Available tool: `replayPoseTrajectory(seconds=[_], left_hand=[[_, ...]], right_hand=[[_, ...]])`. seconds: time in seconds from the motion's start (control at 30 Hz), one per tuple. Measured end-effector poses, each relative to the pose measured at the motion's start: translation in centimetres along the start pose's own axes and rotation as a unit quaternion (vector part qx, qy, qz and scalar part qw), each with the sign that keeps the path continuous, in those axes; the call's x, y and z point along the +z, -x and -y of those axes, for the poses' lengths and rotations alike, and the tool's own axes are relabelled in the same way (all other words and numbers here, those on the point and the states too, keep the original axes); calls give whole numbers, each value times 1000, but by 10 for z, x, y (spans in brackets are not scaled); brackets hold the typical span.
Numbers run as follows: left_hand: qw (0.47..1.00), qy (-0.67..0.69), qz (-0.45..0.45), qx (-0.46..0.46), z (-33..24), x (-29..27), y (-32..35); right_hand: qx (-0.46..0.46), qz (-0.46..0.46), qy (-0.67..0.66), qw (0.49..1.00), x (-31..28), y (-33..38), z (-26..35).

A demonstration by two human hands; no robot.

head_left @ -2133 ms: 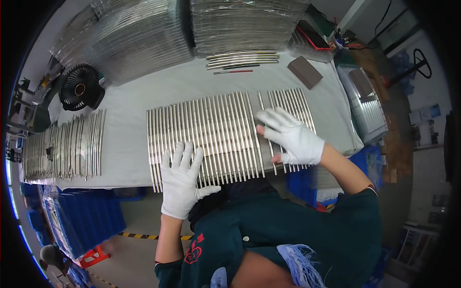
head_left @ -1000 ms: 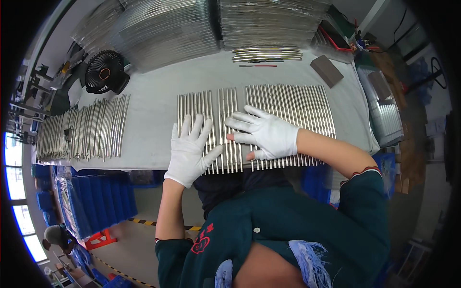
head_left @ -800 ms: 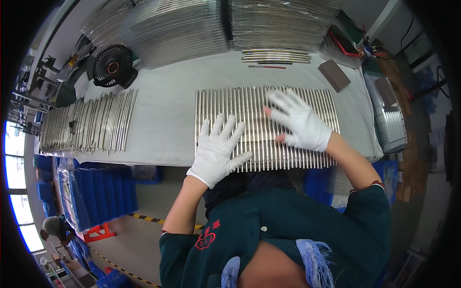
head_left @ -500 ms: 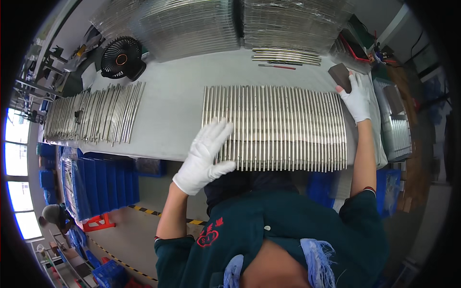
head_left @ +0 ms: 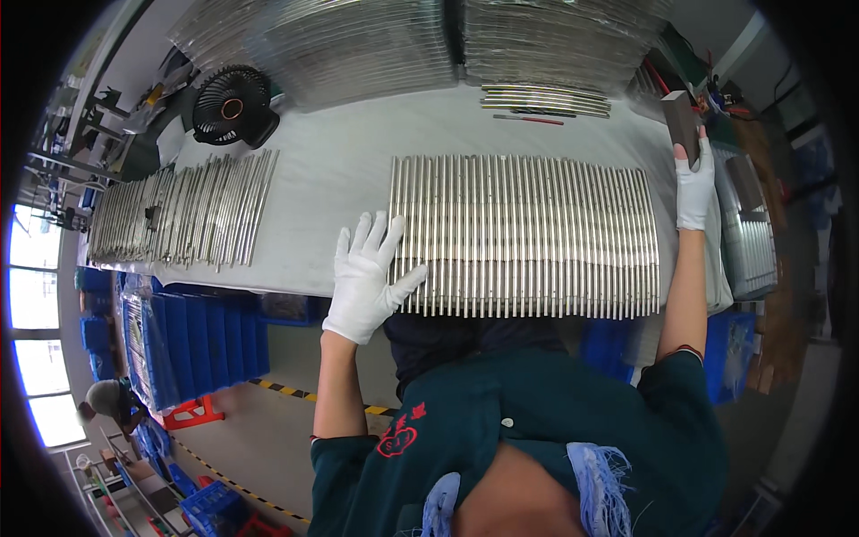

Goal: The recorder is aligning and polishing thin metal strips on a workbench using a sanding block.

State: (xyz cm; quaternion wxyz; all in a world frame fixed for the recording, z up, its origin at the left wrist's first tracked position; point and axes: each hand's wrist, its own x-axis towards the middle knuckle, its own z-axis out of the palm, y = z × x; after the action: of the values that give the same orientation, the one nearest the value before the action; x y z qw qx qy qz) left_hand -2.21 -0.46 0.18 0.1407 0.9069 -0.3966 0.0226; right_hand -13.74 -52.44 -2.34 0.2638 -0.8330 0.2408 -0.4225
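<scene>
A broad row of shiny metal rods (head_left: 523, 237) lies side by side on the cloth-covered table, their near ends reaching over its front edge. My left hand (head_left: 365, 279), in a white glove, is spread at the left end of this row, its thumb over the outermost rods. At the table's right side my right hand (head_left: 695, 183) grips a dark grey-brown rectangular block (head_left: 679, 125), which stands tilted up from the fingers. Bare fingertips show past the cut glove on that hand.
Another, less even batch of metal rods (head_left: 183, 213) lies at the left. Behind it stands a black fan (head_left: 231, 107). Several rods (head_left: 546, 100) and a red pen-like stick (head_left: 537, 121) lie near the wrapped stacks (head_left: 358, 49) at the back. Blue crates (head_left: 206, 336) stand below.
My right hand has lifted the block and carried it right, away from the row. My left hand has shifted left off most of the rods, its fingers spreading.
</scene>
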Motion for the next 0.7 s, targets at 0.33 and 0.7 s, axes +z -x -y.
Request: replayPoseTrajectory(seconds=[0.33, 0.7], left_hand=[[992, -10, 36, 123, -48, 13, -35], [998, -35, 44, 42, 3, -8, -14]], right_hand=[[54, -143, -53, 987, -7, 3, 12], [183, -214, -352, 893, -7, -5, -7]])
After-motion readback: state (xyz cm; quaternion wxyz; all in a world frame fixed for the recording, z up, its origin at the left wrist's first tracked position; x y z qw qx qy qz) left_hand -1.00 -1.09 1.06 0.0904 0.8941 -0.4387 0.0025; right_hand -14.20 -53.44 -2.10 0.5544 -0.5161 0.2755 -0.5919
